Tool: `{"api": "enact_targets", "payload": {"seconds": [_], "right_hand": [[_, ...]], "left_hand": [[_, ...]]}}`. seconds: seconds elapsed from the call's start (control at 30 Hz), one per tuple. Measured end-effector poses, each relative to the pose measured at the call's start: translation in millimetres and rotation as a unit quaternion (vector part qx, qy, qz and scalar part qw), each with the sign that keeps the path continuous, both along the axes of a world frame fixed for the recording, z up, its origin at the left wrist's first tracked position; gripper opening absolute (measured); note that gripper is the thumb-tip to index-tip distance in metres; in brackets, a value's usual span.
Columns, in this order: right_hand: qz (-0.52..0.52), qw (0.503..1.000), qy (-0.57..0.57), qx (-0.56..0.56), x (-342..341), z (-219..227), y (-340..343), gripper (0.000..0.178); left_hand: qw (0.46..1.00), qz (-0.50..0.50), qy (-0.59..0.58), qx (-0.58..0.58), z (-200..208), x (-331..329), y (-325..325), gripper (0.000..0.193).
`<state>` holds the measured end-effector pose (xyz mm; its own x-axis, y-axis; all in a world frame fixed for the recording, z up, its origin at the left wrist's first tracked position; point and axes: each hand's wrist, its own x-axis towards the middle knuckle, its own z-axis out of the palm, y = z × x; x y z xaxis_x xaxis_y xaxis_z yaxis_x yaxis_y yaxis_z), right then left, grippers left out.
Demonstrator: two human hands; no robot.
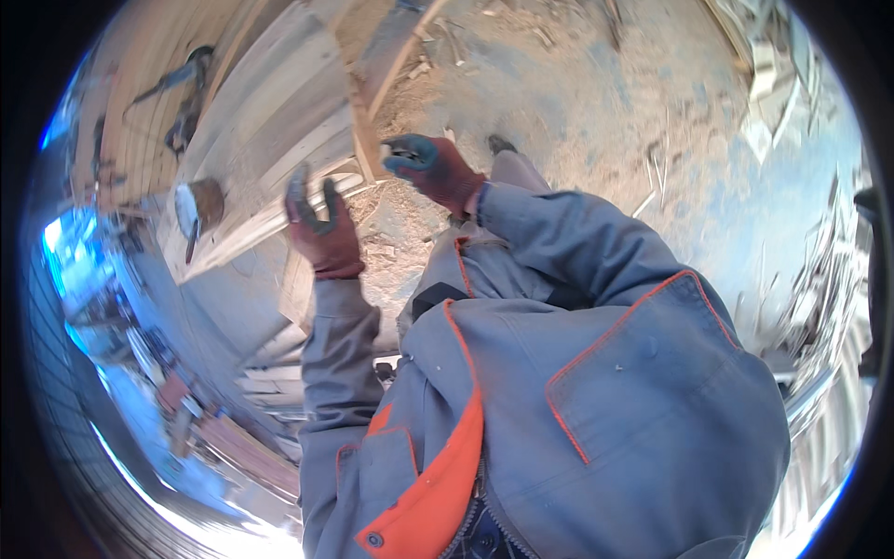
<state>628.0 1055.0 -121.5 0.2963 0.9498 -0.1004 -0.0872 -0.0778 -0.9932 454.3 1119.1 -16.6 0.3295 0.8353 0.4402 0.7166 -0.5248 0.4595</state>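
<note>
My left hand [324,228], in a dark red work glove with dark fingertips, is raised by the near edge of a wooden plank table [279,102]. Its thumb and fingers are apart and nothing shows between them. My right hand [436,171], in a matching glove, is at the table's right corner with its fingers curled in. A small pale bit shows at those fingertips, too blurred to name. On the table, left of my left hand, stands a round container [201,205] with a pale top and brown side. A dark reddish stick-like handle [192,244] lies against it.
Dark tools, one perhaps a clamp [182,84], lie on planks at the far left. Sawdust and wood scraps [410,210] cover the floor around the table. Piles of offcuts [824,270] line the right side. Boards and clutter [233,438] are at the lower left.
</note>
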Motion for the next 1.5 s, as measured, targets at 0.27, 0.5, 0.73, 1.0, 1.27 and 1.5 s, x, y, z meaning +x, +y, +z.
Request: {"api": "enact_targets", "payload": {"seconds": [0.27, 0.5, 0.73, 1.0, 1.27, 1.5], "right_hand": [[-0.136, 0.984, -0.099, 0.058, -57, -16, 26, 0.038], [-0.203, 0.973, -0.081, 0.078, -80, -14, 35, 0.038], [-0.279, 0.952, -0.117, 0.048, -102, -10, 43, 0.041], [-0.323, 0.944, 0.062, -0.035, -100, -11, 43, 0.082], [-0.29, 0.954, -0.062, -0.037, -98, -15, 41, 0.06], [-0.308, 0.931, -0.193, 0.029, -107, -7, 37, 0.032]], "left_hand": [[0.982, -0.087, 0.166, 0.03, -21, -43, 48, 0.038], [0.969, -0.106, 0.217, 0.057, -23, -51, 53, 0.037], [0.975, -0.116, 0.184, 0.048, -23, -52, 54, 0.035], [0.966, -0.155, 0.19, 0.084, -26, -58, 60, 0.032], [0.963, -0.157, 0.203, 0.083, -24, -57, 57, 0.031], [0.962, -0.17, 0.196, 0.085, -26, -62, 63, 0.035]]}}
